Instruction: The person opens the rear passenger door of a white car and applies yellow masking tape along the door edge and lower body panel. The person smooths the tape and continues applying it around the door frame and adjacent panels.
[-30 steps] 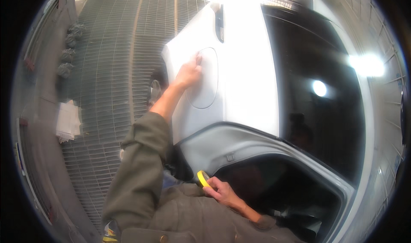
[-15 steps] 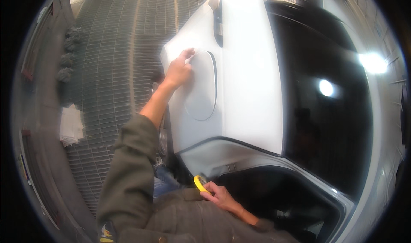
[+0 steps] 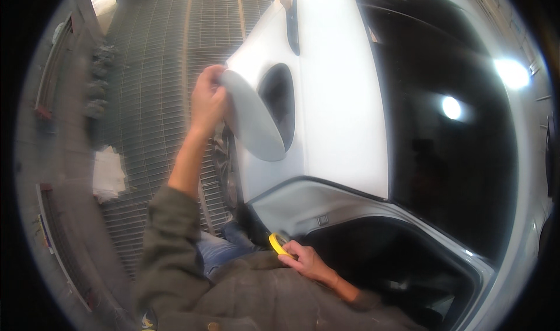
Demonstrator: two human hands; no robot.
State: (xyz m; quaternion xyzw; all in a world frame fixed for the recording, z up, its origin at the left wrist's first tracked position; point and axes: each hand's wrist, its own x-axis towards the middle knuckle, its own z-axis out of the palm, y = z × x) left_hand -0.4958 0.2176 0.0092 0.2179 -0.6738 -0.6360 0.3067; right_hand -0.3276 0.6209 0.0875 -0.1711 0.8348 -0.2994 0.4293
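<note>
My left hand (image 3: 209,99) grips the far edge of a white fuel flap (image 3: 256,121) on the side of a white car (image 3: 341,97). The flap stands swung out at an angle, and behind it a dark oval recess (image 3: 280,94) shows in the panel; its inside is too dark to make out. Close to my body, my right hand (image 3: 306,262) is closed around a roll of yellow tape (image 3: 276,244), the fingers pinching its ring. The tape is apart from the car.
An open car door (image 3: 326,207) borders my right side. Beyond the white panel lies dark glass (image 3: 446,156). Slatted grating (image 3: 151,97) covers the floor at left, with a stack of white sheets (image 3: 108,173) on it and grey crumpled lumps (image 3: 96,89) along the wall.
My left hand has moved left and taken hold of the fuel flap, which has swung open and uncovered the recess. My right hand keeps the tape in nearly the same place.
</note>
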